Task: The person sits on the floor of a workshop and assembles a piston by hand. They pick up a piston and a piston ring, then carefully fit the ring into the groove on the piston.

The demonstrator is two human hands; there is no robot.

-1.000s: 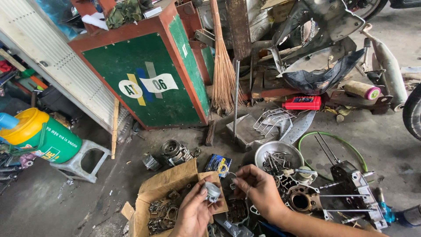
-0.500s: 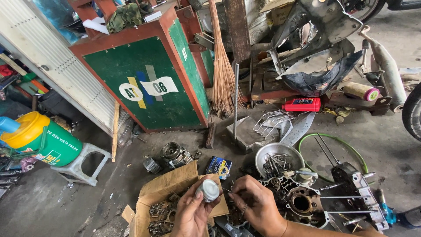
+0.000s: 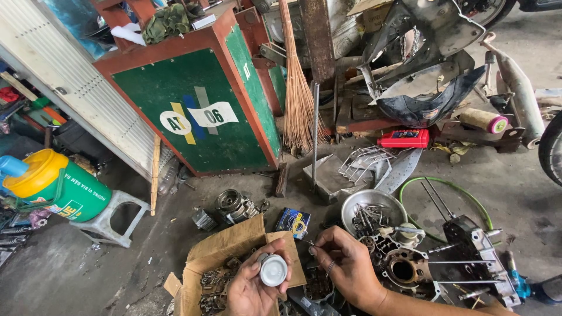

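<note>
My left hand [image 3: 249, 289] grips a round silver piston [image 3: 273, 270], its flat crown facing the camera, over an open cardboard box [image 3: 231, 248] of small metal parts. My right hand [image 3: 346, 266] is just right of the piston. Its thumb and forefinger pinch a thin metal wire piece [image 3: 305, 241] that points left, and a thin ring shows by the lower fingers. The two hands are close together but apart.
A metal bowl [image 3: 358, 202] of bolts and an engine crankcase [image 3: 471, 251] with long studs lie right of my hands, beside a green hose [image 3: 448, 186]. A small blue box [image 3: 293, 222], a green cabinet [image 3: 199, 117], a broom [image 3: 298, 93] and a jug [image 3: 52, 187] on a stool [image 3: 111, 219] stand behind.
My left hand has turned the piston so its crown faces up. My right hand has come down and in toward it, still pinching the thin piece.
</note>
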